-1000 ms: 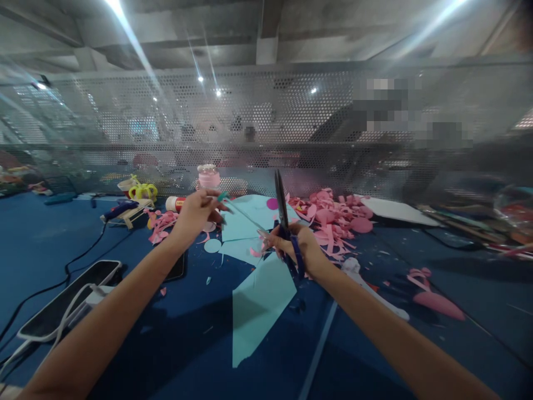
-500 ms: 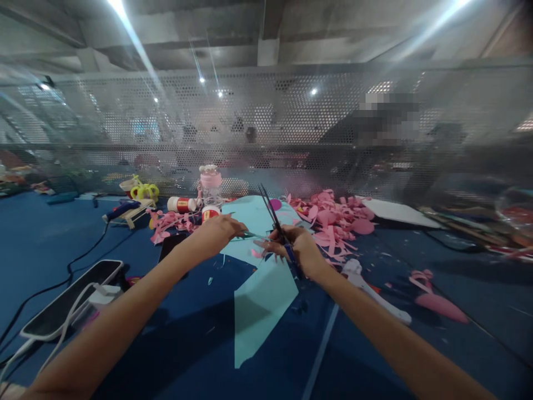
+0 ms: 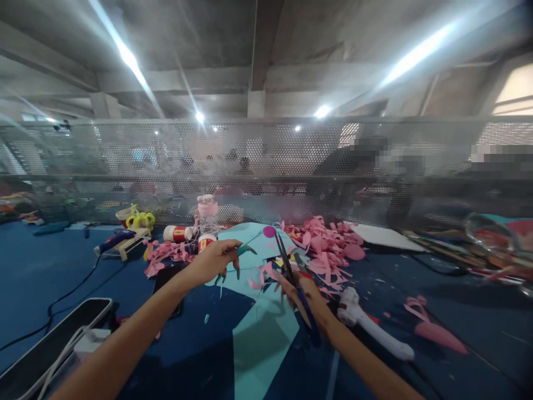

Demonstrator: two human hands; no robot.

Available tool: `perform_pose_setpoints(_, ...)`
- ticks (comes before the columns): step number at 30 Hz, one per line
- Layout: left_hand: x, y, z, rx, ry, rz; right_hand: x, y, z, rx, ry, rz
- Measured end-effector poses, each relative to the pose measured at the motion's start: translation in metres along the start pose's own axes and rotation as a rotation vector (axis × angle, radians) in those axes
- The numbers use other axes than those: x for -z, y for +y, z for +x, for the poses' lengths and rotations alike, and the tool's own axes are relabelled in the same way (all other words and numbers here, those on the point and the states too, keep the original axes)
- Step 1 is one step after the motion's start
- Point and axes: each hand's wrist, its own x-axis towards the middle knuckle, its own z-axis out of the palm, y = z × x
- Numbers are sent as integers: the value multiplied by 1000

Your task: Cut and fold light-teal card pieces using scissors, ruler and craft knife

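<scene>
My left hand [image 3: 216, 260] is over the left side of the light-teal sheet, fingers bent. A small curved teal piece [image 3: 245, 250] shows at its pinched fingertips. My right hand [image 3: 310, 297] holds a pair of scissors [image 3: 286, 258] with dark blades and blue handles, the tips pointing away from me. Its blades look nearly closed. Beneath both hands lie light-teal sheets [image 3: 262, 344], one reaching toward me and one farther back. A magenta disc [image 3: 269, 231] rests near the scissor tips. Pink scraps [image 3: 266, 273] lie between the hands.
A heap of pink cut pieces [image 3: 322, 244] is behind my right hand. A white glue gun [image 3: 375, 328] lies to the right. White bottles [image 3: 178, 233], a pink-topped jar [image 3: 207, 216], a dark phone [image 3: 166, 283] and a power strip [image 3: 54, 339] stand or lie left. Perforated metal panels [image 3: 266, 161] rise behind.
My hands have moved apart, the left one leftward. The scissors have come away from the teal piece. The camera has tilted up, so the table appears lower.
</scene>
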Motion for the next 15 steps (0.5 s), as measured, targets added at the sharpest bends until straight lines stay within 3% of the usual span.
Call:
perform_pose_setpoints(4, -2, 2, -1, -6, -26, -63, -9, -9, -6, -27, -41, 42)
perform_pose_setpoints(15, -7, 2, -6, -65, -46, 79, -21, -27, -20, 10, -81, 88)
